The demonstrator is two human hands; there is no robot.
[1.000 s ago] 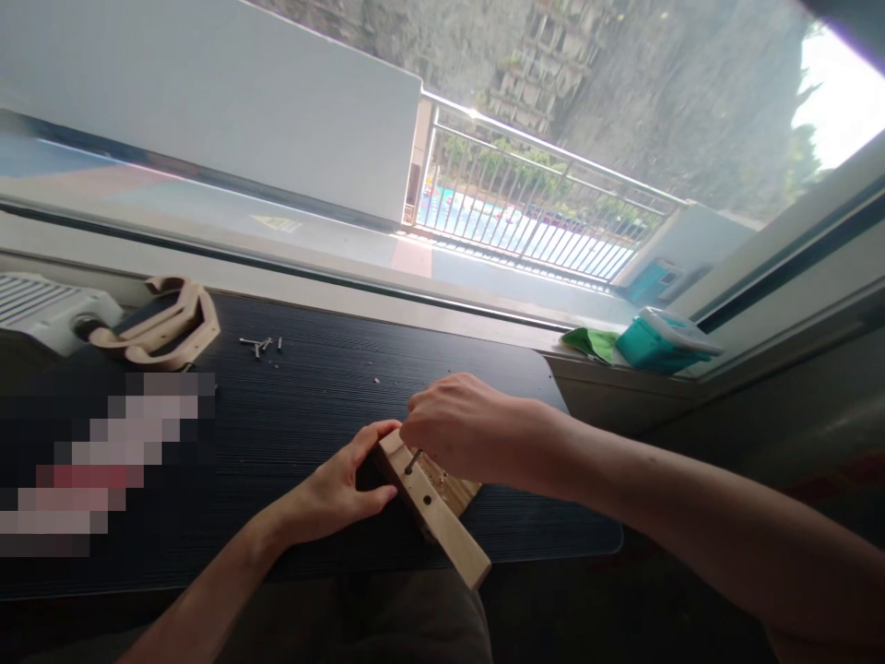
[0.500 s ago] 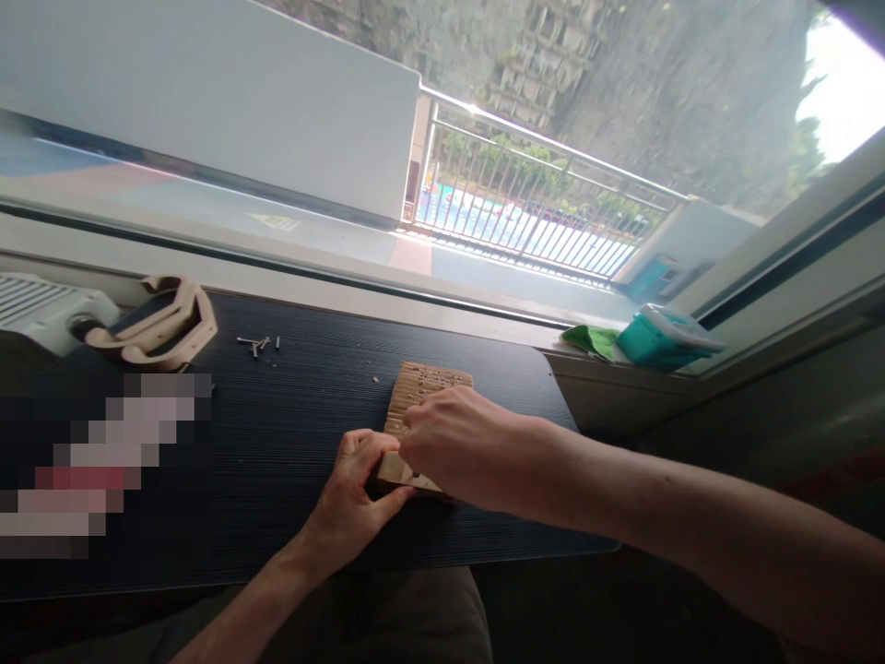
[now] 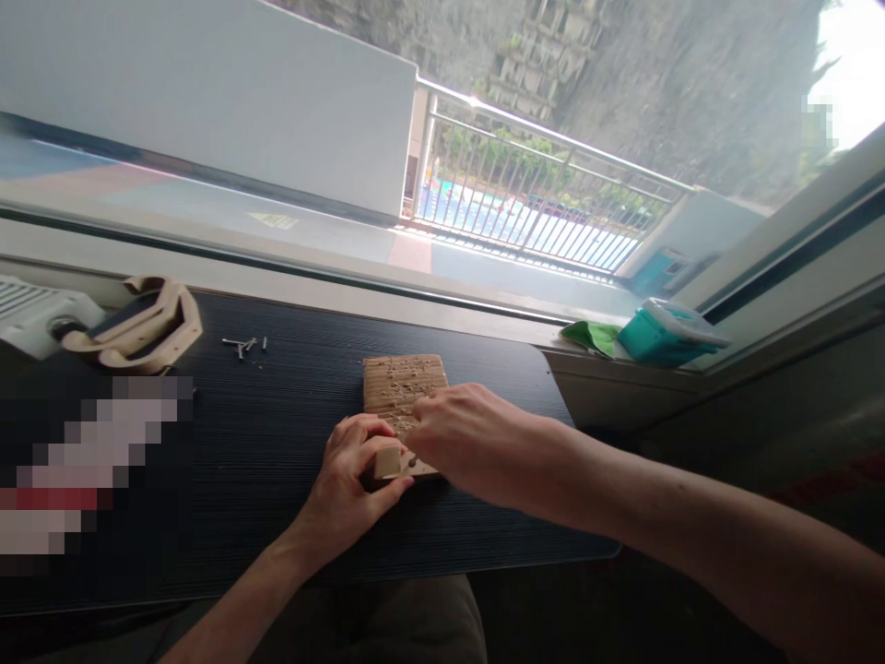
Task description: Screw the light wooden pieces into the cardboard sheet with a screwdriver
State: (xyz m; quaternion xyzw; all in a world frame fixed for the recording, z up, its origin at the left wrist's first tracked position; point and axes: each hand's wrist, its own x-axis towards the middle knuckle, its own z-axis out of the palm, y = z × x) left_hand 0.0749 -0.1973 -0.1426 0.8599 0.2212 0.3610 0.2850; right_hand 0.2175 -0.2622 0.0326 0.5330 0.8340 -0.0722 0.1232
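A brown ribbed block (image 3: 403,378), which looks like stacked cardboard, lies on the dark table, its top pitted with small holes and crumbs. At its near edge is a small pale wood-coloured piece (image 3: 388,463) with a dark round spot beside it. My left hand (image 3: 352,466) is closed around this piece, fingers behind it and thumb along the near side. My right hand (image 3: 449,429) is a fist just right of the piece, over the block's right part. Whatever its fingers hold is hidden from me.
Several small metal screws or pins (image 3: 247,346) lie on the dark table (image 3: 269,443). Left of them are a tan curved bracket (image 3: 156,337) and a white vented device (image 3: 41,314). A teal container (image 3: 667,332) and green cloth (image 3: 591,337) rest on the window sill.
The ribbed block has turned and shifted left, showing more of its top. My left hand has moved slightly left with the pale piece. The right fist stays close beside it.
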